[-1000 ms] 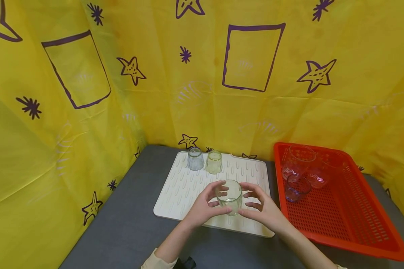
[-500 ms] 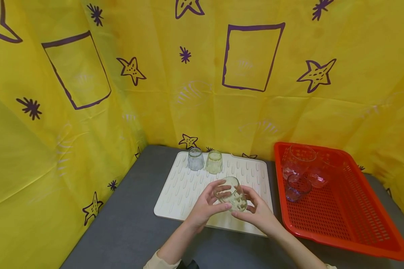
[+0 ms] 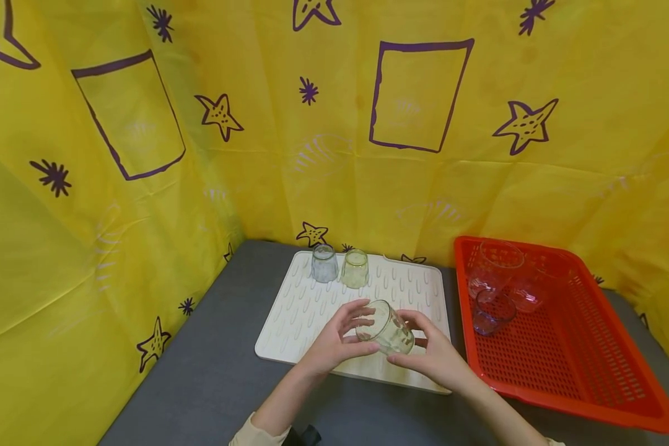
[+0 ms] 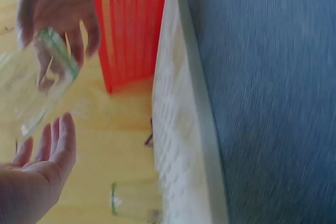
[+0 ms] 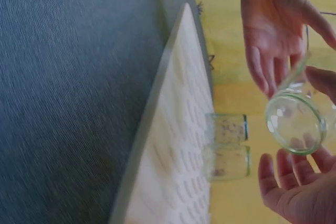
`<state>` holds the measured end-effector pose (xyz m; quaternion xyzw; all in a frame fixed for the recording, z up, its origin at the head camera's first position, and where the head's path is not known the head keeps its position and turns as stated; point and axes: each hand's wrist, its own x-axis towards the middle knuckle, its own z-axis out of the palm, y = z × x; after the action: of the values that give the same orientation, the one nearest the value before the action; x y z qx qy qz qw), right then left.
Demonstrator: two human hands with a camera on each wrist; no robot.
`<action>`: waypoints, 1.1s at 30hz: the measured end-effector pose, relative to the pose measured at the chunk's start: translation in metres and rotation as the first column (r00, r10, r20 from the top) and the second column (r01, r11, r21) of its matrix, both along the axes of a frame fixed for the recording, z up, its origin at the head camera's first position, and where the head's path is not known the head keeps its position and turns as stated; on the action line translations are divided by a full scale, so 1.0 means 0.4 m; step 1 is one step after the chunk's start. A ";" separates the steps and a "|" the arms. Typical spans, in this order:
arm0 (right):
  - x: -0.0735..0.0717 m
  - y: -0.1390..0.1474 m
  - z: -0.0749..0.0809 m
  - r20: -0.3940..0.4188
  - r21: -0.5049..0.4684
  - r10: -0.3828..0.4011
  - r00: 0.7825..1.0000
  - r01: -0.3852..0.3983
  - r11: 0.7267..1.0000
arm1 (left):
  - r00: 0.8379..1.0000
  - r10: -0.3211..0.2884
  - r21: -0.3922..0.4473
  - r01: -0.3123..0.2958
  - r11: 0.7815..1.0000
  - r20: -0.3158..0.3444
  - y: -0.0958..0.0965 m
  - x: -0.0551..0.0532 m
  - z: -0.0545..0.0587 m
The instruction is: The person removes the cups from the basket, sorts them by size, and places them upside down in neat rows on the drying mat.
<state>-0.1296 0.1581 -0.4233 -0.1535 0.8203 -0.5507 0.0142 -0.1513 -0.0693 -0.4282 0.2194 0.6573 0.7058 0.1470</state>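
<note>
A pale green drinking glass [image 3: 387,328] is held between both hands over the white ribbed mat [image 3: 306,322]. It lies tilted, its mouth toward my left hand [image 3: 342,334] and its base toward my right hand [image 3: 432,350]. The left fingers curve behind the rim, with the thumb at its near side. The right hand grips the base end between thumb and fingers. In the right wrist view, the base of the glass [image 5: 296,124] faces the camera. Two upturned-looking tumblers, one bluish [image 3: 324,265] and one yellow-green [image 3: 355,269], stand at the mat's back left.
To the right of the mat is a red perforated basket [image 3: 568,396]. Inside it are a purple glass [image 3: 493,313] and larger clear glasses [image 3: 493,269]. The dark grey table [image 3: 201,371] meets a yellow patterned cloth [image 3: 334,179] behind and at the left.
The glass has gone from nearly upright to tilted, its base swinging to the right and its mouth to the left. The hands stay over the mat; the other glasses have not moved.
</note>
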 end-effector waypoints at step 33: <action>0.006 -0.007 -0.009 0.128 -0.451 0.187 0.974 -0.110 0.885 | 0.999 0.013 0.079 -0.017 0.997 0.041 -0.025 -0.002 -0.001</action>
<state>-0.1272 0.1554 -0.4267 -0.1685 0.6557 -0.7305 0.0901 -0.1520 -0.0791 -0.4286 0.2058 0.6273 0.7367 0.1462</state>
